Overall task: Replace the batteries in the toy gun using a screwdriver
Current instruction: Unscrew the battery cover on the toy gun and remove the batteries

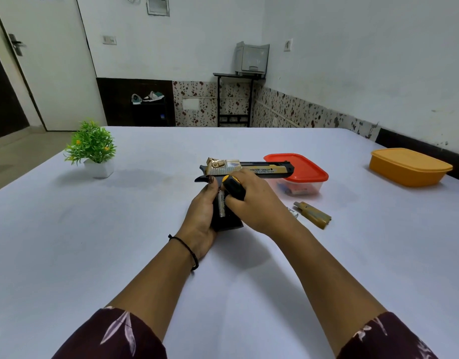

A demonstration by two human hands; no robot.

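The right hand (251,203) curls round the yellow-and-black screwdriver (233,187), its thumb against a battery (221,207) in the open handle of the toy gun (249,169), which the left hand (202,216) clasps from the side. Seating the cell well probably means steadying the handle and pushing squarely. The gun rests mid-table (119,229), long axis left to right, barrel pointing right, handle toward the person.
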